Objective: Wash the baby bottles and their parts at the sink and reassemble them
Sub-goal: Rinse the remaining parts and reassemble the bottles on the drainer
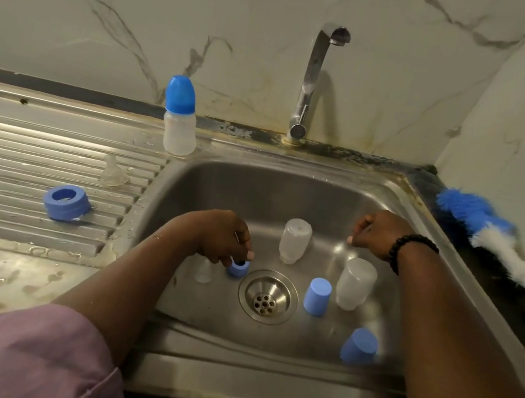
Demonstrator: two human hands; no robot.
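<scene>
Blue collar ring (237,268) stood upright just left of the drain (267,296), pinched by the left hand (220,237); the right hand (377,233) hovered curled, empty, farther right.

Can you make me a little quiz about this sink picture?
1. True or false: water is running from the tap.
2. How many blue caps stand loose in the sink basin, not counting the ring? A) one B) two C) four
3. Fill in: the left hand pinches a blue ____ beside the drain.

Key: 1 false. 2 B, the other is. 3 ring.
</scene>
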